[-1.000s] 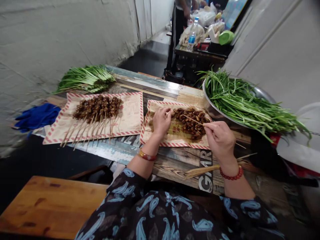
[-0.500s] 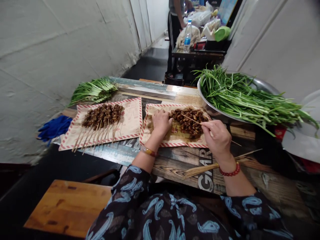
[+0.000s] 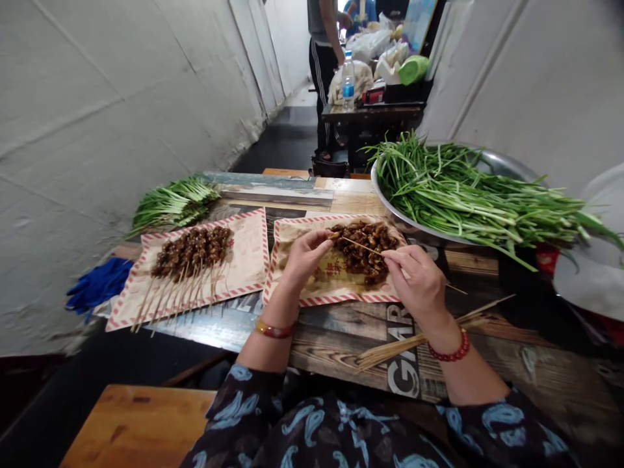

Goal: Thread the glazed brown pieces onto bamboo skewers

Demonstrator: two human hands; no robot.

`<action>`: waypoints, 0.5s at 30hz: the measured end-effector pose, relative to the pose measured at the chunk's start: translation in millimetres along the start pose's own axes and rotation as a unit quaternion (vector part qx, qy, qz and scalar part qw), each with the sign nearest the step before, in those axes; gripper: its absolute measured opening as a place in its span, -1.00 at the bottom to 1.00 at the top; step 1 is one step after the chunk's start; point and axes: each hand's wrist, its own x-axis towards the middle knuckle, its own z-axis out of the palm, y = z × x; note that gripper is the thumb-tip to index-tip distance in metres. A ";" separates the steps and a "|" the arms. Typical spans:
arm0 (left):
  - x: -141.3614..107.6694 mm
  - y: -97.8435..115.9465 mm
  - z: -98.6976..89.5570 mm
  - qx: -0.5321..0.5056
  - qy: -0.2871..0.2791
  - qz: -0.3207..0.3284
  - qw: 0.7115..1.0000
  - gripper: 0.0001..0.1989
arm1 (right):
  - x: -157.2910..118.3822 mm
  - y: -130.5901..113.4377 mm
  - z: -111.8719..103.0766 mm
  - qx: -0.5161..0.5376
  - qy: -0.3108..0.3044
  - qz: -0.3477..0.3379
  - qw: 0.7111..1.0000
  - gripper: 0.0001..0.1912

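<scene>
My right hand [image 3: 414, 276] pinches a thin bamboo skewer [image 3: 361, 245], which slants up and left over a pile of glossy brown morsels [image 3: 375, 257]. Close to the skewer's far tip, my left hand [image 3: 307, 257] has thumb and fingers pinched on a small brown morsel [image 3: 335, 233]. The pile lies on a cream paper sheet [image 3: 287, 279] with a red-striped border. A second such sheet [image 3: 251, 250], to the left, bears a row of loaded skewers [image 3: 192, 253], their bare ends towards me. Spare bamboo skewers [image 3: 390, 351] lie by my right wrist.
A metal basin [image 3: 383, 195] of green chives [image 3: 463, 188] stands at the right. Another bunch of chives [image 3: 173, 201] lies at the back left, with blue gloves [image 3: 97, 283] nearer. Beyond the table, a person [image 3: 324, 65] stands beside a cluttered table with a water bottle [image 3: 348, 81].
My left hand has lifted off the sheet and turned to pinch a morsel by the skewer tip. My right hand still holds the skewer. The view has shifted slightly.
</scene>
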 end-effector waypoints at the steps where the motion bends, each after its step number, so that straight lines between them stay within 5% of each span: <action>1: -3.6 1.3 1.7 -0.019 0.000 -0.003 1.000 -0.71 | 0.1 -0.7 0.0 0.002 -0.004 -0.002 1.000 -0.83; 15: -19.9 16.9 11.2 -0.121 -0.040 -0.036 0.991 -0.70 | -6.4 -3.6 3.0 0.013 -0.057 0.017 0.998 -0.74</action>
